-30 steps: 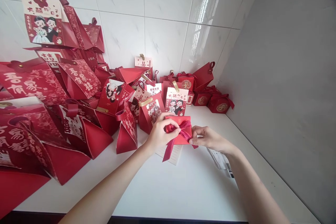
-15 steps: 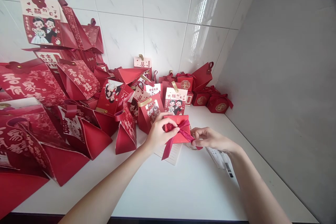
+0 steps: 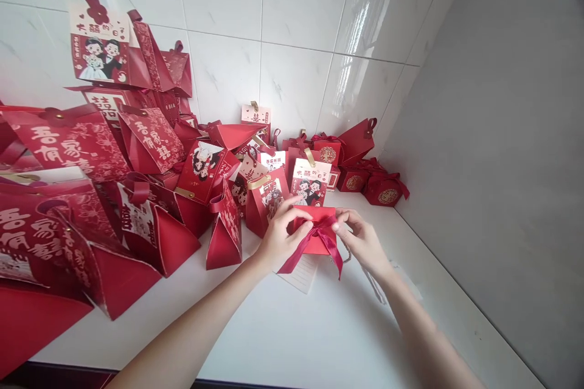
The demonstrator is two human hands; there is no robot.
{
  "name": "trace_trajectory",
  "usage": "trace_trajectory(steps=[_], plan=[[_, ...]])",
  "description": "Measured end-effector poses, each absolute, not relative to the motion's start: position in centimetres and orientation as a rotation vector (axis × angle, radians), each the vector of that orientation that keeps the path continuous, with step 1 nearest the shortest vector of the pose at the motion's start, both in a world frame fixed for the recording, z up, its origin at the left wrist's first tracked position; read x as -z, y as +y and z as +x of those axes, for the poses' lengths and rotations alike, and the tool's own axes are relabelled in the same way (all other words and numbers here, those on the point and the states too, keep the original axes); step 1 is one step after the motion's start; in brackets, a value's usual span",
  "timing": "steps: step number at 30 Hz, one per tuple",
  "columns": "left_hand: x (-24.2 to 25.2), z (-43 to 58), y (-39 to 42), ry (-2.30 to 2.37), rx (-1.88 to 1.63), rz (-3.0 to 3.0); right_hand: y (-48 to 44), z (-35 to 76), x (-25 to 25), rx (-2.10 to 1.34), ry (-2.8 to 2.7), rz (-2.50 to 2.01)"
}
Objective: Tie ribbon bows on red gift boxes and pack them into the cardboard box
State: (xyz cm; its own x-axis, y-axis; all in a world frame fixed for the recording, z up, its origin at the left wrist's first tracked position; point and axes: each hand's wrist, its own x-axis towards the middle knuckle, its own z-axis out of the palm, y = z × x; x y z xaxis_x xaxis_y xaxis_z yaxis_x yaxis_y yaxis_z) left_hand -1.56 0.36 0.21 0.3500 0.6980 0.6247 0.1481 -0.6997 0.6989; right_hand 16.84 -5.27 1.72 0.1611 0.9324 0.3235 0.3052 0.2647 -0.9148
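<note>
A small red gift box [image 3: 320, 247] stands in front of me with a dark red satin ribbon [image 3: 294, 260] tied in a bow on its top. My left hand [image 3: 286, 234] pinches the left part of the bow, its fingers at the box's left edge. At the upper right of the box, my right hand [image 3: 360, 237] has thumb and forefinger closed on the bow's right loop. Both ribbon tails hang down the front. Under the box lies a pale lined card [image 3: 301, 276], and a twisted cord [image 3: 347, 253] shows partly beneath my right hand.
Many red wedding favour boxes [image 3: 152, 140] are piled on the left and along the tiled wall [image 3: 296, 0]. Octagonal red boxes [image 3: 387, 189] sit at the back right. A grey wall [image 3: 493, 134] bounds the white table [image 3: 274, 340] on the right.
My right hand has moved up from the right ribbon tail to the bow's right loop. That tail now hangs down freely. My left hand keeps its pinch. The whole view has shifted slightly.
</note>
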Motion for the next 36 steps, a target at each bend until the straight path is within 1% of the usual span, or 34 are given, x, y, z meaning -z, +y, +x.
trace_trajectory(steps=[3,9,16,20,26,36], plan=[[0.1,-1.5,0.7,0.788,-1.440,2.045,-5.2,15.5,-1.1,-0.612,-1.303,-1.259],[0.3,-1.3,0.7,0.809,-1.504,2.003,-5.3,14.9,-1.0,-0.553,-1.245,-1.261],[0.3,-0.8,0.2,0.911,-1.573,1.906,-5.8,14.4,-1.4,-0.698,-1.190,-1.174],[0.5,-0.7,0.5,0.891,-1.624,1.920,-5.9,14.3,-1.4,-0.718,-1.196,-1.154],[0.4,-0.7,0.6,0.942,-1.582,1.872,-5.7,14.3,-1.3,-0.758,-1.188,-1.114],[0.7,-0.6,0.7,0.904,-1.630,1.885,-5.3,14.6,-0.4,-0.870,-1.117,-1.047]])
